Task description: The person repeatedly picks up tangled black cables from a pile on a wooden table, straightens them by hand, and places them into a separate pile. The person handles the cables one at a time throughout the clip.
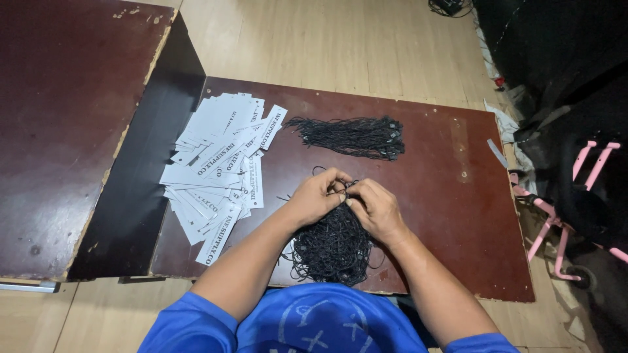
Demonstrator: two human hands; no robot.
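My left hand (319, 195) and my right hand (374, 208) meet over the low dark-red board (445, 196), fingertips pinched together on a thin black string (343, 185). Under my wrists lies a tangled heap of black strings (332, 248), near the board's front edge. A tidy bundle of black strings (353, 137) lies farther back on the board. Left of my hands spreads a loose pile of white paper tags with dark print (219, 167).
A higher dark-red tabletop (65, 131) stands to the left, with a black side panel (147, 170) between it and the board. Black fabric (562, 72) and a pink metal frame (556, 222) stand at the right. Pale wooden floor (327, 46) lies beyond.
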